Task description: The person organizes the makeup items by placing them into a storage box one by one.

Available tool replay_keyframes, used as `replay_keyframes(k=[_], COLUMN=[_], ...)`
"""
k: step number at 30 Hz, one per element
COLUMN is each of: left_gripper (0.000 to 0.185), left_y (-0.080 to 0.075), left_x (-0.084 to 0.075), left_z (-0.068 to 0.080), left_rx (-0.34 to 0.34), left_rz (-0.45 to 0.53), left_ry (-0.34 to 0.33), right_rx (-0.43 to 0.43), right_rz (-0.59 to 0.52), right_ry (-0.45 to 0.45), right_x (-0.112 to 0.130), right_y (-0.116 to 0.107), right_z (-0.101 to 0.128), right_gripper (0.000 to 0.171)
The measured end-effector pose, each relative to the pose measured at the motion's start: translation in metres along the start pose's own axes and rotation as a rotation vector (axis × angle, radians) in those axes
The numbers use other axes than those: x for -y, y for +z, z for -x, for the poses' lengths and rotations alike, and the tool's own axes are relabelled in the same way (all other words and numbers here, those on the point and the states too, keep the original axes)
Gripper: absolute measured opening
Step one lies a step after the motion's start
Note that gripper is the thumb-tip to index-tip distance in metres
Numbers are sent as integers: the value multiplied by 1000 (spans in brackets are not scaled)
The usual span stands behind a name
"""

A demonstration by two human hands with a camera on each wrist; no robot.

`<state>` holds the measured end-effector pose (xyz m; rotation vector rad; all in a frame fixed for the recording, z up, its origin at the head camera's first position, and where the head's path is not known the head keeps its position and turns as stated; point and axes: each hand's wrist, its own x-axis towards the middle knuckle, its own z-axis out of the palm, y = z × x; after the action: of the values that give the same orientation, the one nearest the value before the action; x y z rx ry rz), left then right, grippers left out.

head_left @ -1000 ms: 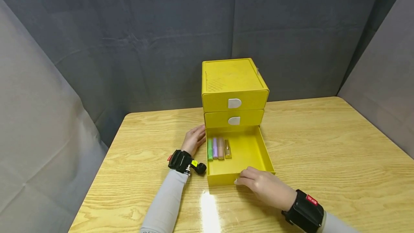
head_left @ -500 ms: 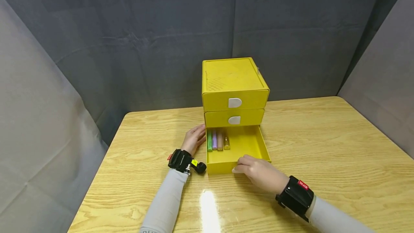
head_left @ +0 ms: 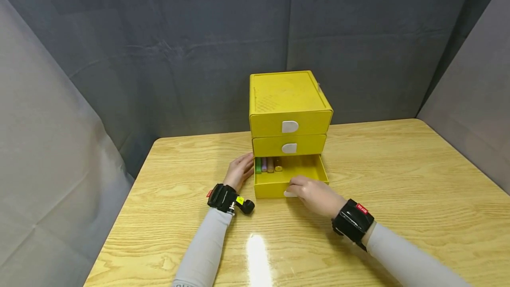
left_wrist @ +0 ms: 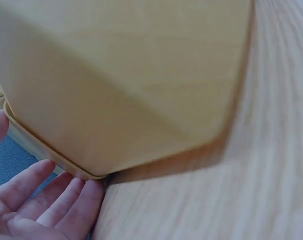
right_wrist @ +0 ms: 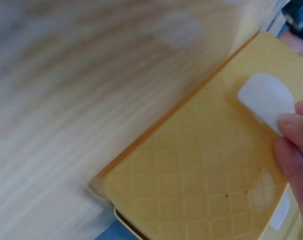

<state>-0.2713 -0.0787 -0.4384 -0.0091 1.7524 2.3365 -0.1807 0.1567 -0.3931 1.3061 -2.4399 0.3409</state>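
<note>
A yellow three-drawer cabinet (head_left: 288, 96) stands on a wooden table (head_left: 398, 180). Its bottom drawer (head_left: 275, 185) sticks out partway, and the ends of several coloured pens (head_left: 267, 165) show at its back left. My right hand (head_left: 314, 194) pinches the drawer's white handle (head_left: 288, 194); the right wrist view shows a fingertip (right_wrist: 296, 145) on that handle (right_wrist: 264, 97) and the patterned drawer front (right_wrist: 201, 180). My left hand (head_left: 239, 172) lies flat against the cabinet's lower left side, fingers (left_wrist: 46, 200) straight along the base of the cabinet (left_wrist: 131, 75).
The two upper drawers are closed, each with a white handle (head_left: 289, 126). Grey curtains (head_left: 179, 34) close in the table at the back and on both sides. Bare tabletop stretches left, right and in front of the cabinet.
The bottom drawer has slid back into the cabinet by more than half, with my right hand moving with its handle. The pens are now mostly under the middle drawer. My left hand has stayed put.
</note>
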Motion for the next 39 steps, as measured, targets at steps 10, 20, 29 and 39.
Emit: replay_keyframes(k=[10, 20, 29, 39], left_gripper=[48, 48, 47, 44], left_y=[5, 4, -1, 0], left_x=[-10, -8, 5, 6], left_z=[9, 7, -6, -6], left_rx=[0, 11, -25, -40], left_rz=[-12, -9, 6, 3], left_ry=[-10, -11, -11, -8], right_rx=[-41, -48, -52, -60], right_rz=[33, 104, 156, 207], right_ry=[12, 59, 79, 106], right_x=[-17, -31, -40, -42], right_y=[5, 13, 19, 22], right_z=[-14, -26, -34, -37], right_gripper=[14, 12, 9, 10])
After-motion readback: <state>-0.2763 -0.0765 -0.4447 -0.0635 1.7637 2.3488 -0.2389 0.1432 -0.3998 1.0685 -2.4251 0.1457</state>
